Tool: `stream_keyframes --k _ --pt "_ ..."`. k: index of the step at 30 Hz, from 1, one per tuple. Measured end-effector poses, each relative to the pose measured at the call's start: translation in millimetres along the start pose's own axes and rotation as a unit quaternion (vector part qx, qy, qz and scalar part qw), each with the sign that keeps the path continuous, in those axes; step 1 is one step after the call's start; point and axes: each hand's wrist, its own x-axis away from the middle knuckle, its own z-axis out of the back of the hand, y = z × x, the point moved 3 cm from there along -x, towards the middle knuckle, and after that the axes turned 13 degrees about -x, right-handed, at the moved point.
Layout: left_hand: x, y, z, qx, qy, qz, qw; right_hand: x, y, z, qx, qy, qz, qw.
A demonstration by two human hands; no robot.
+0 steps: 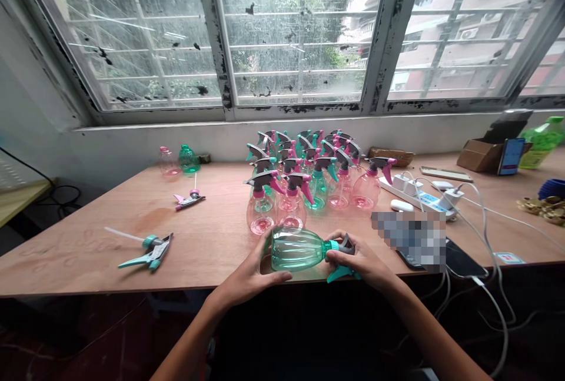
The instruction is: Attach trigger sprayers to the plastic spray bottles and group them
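Holding green btl [296, 250] sideways | axis L–R, neck [327, 247] at R | L hand [256, 269] curled round base [275, 251] | R hand [366, 258] clasping spray hd [348, 246]

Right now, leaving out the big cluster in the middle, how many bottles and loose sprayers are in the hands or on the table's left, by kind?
Loose sprayers: 2 (teal sprayer, pink sprayer)
Bottles without sprayers: 2 (pink bottle, green bottle)
Held bottles: 1 (green spray bottle, in left hand and right hand)
Total: 5
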Motion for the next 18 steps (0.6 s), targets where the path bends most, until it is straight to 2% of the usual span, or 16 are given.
stream_keyframes --k 5,13,18 --pt "-1.1 -3.2 -1.2 -0.027 0.026 -0.046 0.998 0.2 -0.3 -1.2 -0.010 -0.003 0.001 1.000" --pt "-1.2 -2.9 -0.7 -0.004 -0.001 -0.003 1.000 0.3 0.0 -1.2 -0.002 -0.013 0.006 1.000" --pt "-1.1 -7.4 -2.5 -0.008 0.011 -0.034 0.999 -0.3 -0.3 -1.3 0.000 -0.014 0.007 1.000"
